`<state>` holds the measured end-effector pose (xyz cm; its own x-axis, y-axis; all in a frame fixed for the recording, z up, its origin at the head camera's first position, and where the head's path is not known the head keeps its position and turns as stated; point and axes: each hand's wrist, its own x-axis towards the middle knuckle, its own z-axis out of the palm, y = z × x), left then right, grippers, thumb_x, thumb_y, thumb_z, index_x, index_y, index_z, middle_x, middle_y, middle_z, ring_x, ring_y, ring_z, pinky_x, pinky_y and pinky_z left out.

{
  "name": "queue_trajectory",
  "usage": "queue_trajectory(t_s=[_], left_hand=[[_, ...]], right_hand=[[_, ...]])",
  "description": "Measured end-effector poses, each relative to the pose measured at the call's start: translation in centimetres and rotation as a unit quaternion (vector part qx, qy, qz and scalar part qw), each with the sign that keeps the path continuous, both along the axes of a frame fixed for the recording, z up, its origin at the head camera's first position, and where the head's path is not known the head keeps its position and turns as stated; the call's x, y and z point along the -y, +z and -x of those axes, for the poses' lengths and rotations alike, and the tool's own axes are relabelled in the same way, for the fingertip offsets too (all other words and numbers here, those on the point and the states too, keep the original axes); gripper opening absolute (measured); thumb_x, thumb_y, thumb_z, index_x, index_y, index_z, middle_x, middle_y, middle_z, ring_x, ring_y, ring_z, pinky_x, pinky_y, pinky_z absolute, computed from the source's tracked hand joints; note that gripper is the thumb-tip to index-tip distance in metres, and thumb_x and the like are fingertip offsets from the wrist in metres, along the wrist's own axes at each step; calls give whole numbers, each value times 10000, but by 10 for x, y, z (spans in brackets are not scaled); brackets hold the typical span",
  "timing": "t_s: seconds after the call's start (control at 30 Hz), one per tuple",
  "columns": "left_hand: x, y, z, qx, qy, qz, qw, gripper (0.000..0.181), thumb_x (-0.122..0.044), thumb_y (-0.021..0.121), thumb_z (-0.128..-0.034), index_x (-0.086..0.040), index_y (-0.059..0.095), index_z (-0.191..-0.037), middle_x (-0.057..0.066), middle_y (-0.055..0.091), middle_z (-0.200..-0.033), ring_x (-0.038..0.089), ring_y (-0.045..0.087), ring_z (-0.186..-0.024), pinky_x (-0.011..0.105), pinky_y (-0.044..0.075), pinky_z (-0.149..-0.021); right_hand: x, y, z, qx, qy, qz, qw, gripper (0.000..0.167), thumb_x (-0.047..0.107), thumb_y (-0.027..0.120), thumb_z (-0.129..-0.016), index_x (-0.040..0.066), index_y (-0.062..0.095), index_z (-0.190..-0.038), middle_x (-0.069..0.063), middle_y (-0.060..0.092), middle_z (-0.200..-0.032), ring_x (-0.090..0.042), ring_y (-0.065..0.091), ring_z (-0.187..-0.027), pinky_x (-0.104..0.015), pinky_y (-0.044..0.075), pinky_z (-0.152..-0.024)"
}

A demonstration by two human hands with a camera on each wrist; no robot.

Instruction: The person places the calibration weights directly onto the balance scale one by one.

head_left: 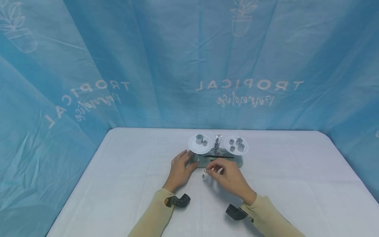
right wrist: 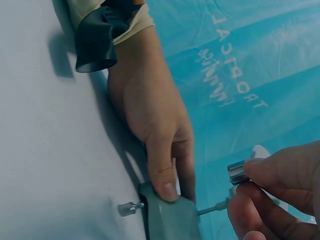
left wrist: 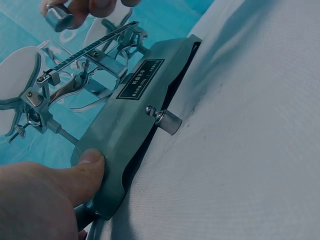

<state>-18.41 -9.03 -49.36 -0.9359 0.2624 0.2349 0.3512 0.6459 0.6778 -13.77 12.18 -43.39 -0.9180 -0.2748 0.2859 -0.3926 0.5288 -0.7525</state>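
A grey-green balance scale [head_left: 219,161] with two white pans stands on the table. My left hand [head_left: 180,169] grips the left end of its base, thumb on the front and fingers behind. In front of the base my right hand [head_left: 229,177] pinches a small metal weight [right wrist: 237,172], raised off the table. Another small knobbed weight [left wrist: 168,122] stands on the cloth near the base's front edge. The left pan [head_left: 193,149] carries a large metal weight [head_left: 199,139] and a smaller one [head_left: 205,143]. Several metal weights [head_left: 241,147] sit on the right pan [head_left: 227,148].
A white cloth [head_left: 118,181] covers the table. Blue printed fabric [head_left: 171,65] hangs behind and at both sides. Black wrist-worn camera mounts [head_left: 184,200] stick out from both sleeves.
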Motion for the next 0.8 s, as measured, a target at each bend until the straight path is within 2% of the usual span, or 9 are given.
queue_trajectory(t_s=[0.2, 0.43, 0.8], left_hand=[[0, 2, 0, 13, 14, -95, 10000, 504, -281, 659, -966, -75, 569, -1417, 100, 566, -1448, 376, 405, -1411, 629, 234, -1163], [-1, 1, 1, -42, 17, -43, 10000, 496, -285, 656, -970, -75, 574, -1412, 98, 569, -1446, 377, 413, -1407, 637, 250, -1153], [-1, 1, 0, -42, 12, -25, 10000, 494, -278, 647, -972, -74, 568, -1415, 105, 566, -1448, 392, 408, -1406, 649, 238, -1153]], right_hand=[[-1, 8, 3, -235, -88, 130, 9996, 116, 114, 790, -870, 216, 753, -912, 141, 687, -869, -41, 608, -754, -235, 528, -619], [-1, 18, 6, -517, -152, 286, 9981, 79, 119, 770, -896, 189, 752, -926, 120, 696, -873, -54, 568, -698, -231, 516, -603], [-2, 26, 12, -703, -503, 438, 9953, 94, 92, 767, -889, 167, 759, -944, 79, 716, -880, -66, 641, -731, -262, 566, -631]])
